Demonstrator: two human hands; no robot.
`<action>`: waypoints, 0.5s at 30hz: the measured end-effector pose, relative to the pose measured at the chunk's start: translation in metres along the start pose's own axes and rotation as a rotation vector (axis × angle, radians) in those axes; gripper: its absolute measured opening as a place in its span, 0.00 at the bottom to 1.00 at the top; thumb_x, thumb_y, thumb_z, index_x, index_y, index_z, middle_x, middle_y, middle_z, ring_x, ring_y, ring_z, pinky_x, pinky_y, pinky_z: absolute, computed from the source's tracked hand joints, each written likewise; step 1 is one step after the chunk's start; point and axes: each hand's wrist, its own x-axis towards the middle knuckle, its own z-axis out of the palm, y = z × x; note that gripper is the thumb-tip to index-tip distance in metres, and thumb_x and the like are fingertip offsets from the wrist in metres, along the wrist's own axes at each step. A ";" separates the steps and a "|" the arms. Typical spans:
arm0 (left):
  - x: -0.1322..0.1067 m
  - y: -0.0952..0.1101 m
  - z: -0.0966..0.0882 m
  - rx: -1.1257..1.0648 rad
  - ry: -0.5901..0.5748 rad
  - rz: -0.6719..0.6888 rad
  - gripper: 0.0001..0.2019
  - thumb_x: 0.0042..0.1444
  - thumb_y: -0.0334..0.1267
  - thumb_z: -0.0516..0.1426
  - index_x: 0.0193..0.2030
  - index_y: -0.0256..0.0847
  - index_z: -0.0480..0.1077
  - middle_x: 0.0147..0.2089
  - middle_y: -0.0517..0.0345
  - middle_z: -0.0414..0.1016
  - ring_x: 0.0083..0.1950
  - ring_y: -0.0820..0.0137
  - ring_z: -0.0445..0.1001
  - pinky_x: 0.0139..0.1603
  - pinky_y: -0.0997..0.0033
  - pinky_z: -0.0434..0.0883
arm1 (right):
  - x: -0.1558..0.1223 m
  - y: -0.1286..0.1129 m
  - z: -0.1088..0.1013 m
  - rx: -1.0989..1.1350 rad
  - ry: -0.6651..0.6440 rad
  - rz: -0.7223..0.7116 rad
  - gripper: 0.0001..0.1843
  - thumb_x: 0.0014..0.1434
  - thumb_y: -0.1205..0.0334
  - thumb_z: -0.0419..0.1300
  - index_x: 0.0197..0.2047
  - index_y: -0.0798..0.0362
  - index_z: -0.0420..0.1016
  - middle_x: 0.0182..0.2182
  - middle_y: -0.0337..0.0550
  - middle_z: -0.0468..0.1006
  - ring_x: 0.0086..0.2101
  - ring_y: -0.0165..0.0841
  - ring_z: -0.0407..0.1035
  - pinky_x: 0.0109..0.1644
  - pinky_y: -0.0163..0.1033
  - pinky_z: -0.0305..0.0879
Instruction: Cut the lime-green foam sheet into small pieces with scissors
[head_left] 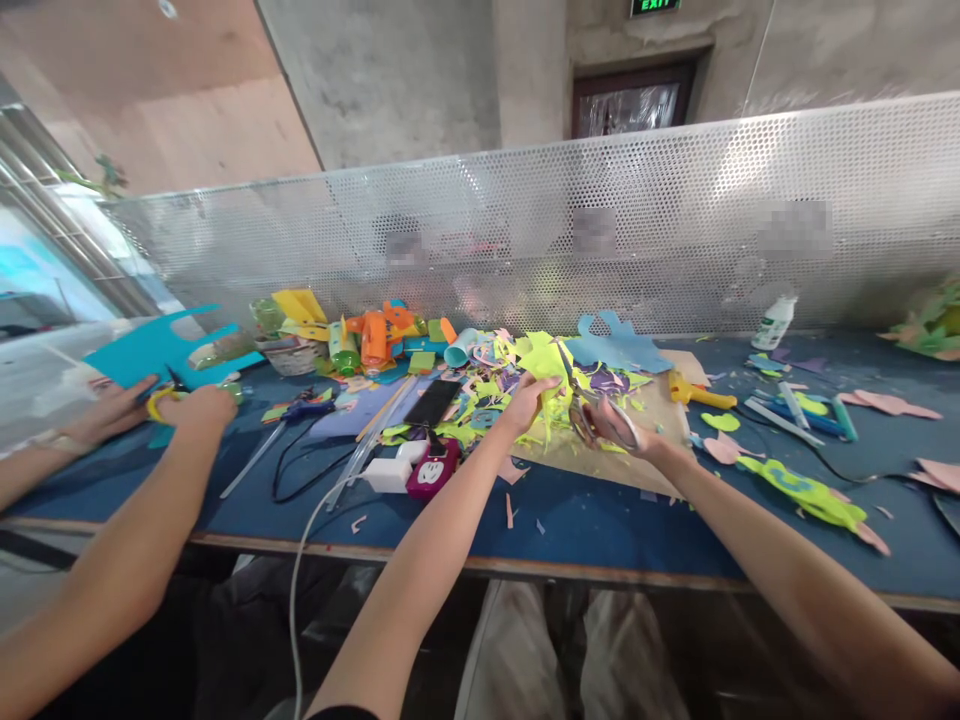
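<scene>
My left hand [529, 402] is closed on a piece of yellow-green paper [541, 355], held up over a heap of scraps. Around the handles of a pair of scissors [568, 368] my right hand [616, 424] is wrapped, and the blades point up and away beside the paper's right edge. Whether the blades bite into the paper I cannot make out. Under both hands lies a brown sheet [637, 465] strewn with yellow-green cuttings. A yellow glue gun [701, 391] rests to the right of my right hand.
At left, a co-worker's hands [196, 405] hold yellow-handled scissors and blue card [161, 345]. A magenta power adapter [433, 468] with white plugs and a black phone [433, 403] lie near my left forearm. A white bottle [775, 322] stands by the perforated metal screen [675, 220].
</scene>
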 end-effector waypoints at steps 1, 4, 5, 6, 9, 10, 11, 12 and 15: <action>0.000 -0.001 -0.001 0.011 0.000 -0.005 0.11 0.43 0.36 0.68 0.31 0.36 0.73 0.29 0.59 0.76 0.36 0.69 0.77 0.42 0.69 0.70 | 0.001 0.001 0.000 0.013 -0.029 -0.008 0.31 0.60 0.29 0.41 0.28 0.47 0.65 0.22 0.39 0.67 0.21 0.36 0.63 0.28 0.46 0.67; 0.001 -0.004 -0.003 0.030 -0.011 -0.028 0.11 0.43 0.36 0.68 0.33 0.36 0.74 0.30 0.58 0.76 0.36 0.68 0.78 0.41 0.68 0.71 | 0.001 0.001 -0.001 -0.028 -0.035 -0.048 0.32 0.61 0.29 0.41 0.27 0.48 0.64 0.21 0.38 0.66 0.20 0.33 0.60 0.27 0.44 0.63; 0.001 -0.005 -0.003 0.028 -0.011 -0.033 0.11 0.43 0.36 0.68 0.33 0.36 0.75 0.29 0.58 0.76 0.36 0.68 0.78 0.41 0.68 0.71 | 0.001 0.000 -0.001 -0.064 -0.009 -0.063 0.31 0.61 0.30 0.42 0.26 0.48 0.63 0.20 0.38 0.66 0.20 0.33 0.59 0.27 0.43 0.63; 0.001 -0.006 -0.004 0.027 -0.008 -0.036 0.11 0.43 0.36 0.68 0.33 0.36 0.75 0.29 0.59 0.76 0.36 0.68 0.78 0.41 0.68 0.71 | 0.000 0.000 -0.001 -0.099 0.015 -0.075 0.31 0.61 0.30 0.43 0.25 0.48 0.63 0.20 0.38 0.66 0.21 0.33 0.59 0.27 0.43 0.63; 0.002 -0.007 -0.006 0.035 -0.014 -0.038 0.10 0.43 0.37 0.68 0.32 0.36 0.75 0.29 0.58 0.76 0.35 0.68 0.77 0.41 0.69 0.70 | -0.001 -0.003 0.001 -0.168 0.069 -0.108 0.31 0.59 0.29 0.46 0.24 0.48 0.63 0.19 0.39 0.65 0.22 0.33 0.60 0.27 0.41 0.63; 0.002 -0.007 -0.007 0.044 -0.022 -0.034 0.10 0.44 0.37 0.68 0.31 0.36 0.75 0.29 0.57 0.76 0.35 0.68 0.77 0.40 0.69 0.70 | -0.001 -0.004 0.001 -0.177 0.078 -0.113 0.31 0.58 0.29 0.46 0.24 0.48 0.63 0.19 0.39 0.65 0.21 0.33 0.60 0.26 0.41 0.62; 0.002 -0.007 -0.007 0.056 -0.030 -0.027 0.09 0.45 0.38 0.67 0.31 0.36 0.75 0.29 0.57 0.76 0.35 0.68 0.77 0.40 0.69 0.70 | -0.001 -0.004 0.001 -0.181 0.085 -0.118 0.32 0.57 0.28 0.46 0.24 0.48 0.64 0.18 0.39 0.65 0.21 0.33 0.60 0.25 0.40 0.62; 0.002 -0.006 -0.008 0.071 -0.038 -0.015 0.09 0.46 0.38 0.67 0.30 0.36 0.75 0.28 0.56 0.76 0.35 0.68 0.77 0.40 0.69 0.70 | -0.001 -0.004 0.001 -0.181 0.090 -0.120 0.32 0.56 0.27 0.47 0.24 0.48 0.64 0.18 0.39 0.65 0.21 0.33 0.59 0.24 0.40 0.62; 0.000 -0.004 -0.007 0.134 -0.079 0.025 0.09 0.48 0.39 0.66 0.29 0.35 0.75 0.29 0.55 0.77 0.33 0.69 0.76 0.37 0.70 0.69 | 0.002 0.000 0.000 -0.128 0.104 -0.104 0.29 0.54 0.28 0.52 0.25 0.47 0.61 0.20 0.38 0.64 0.22 0.33 0.59 0.26 0.41 0.64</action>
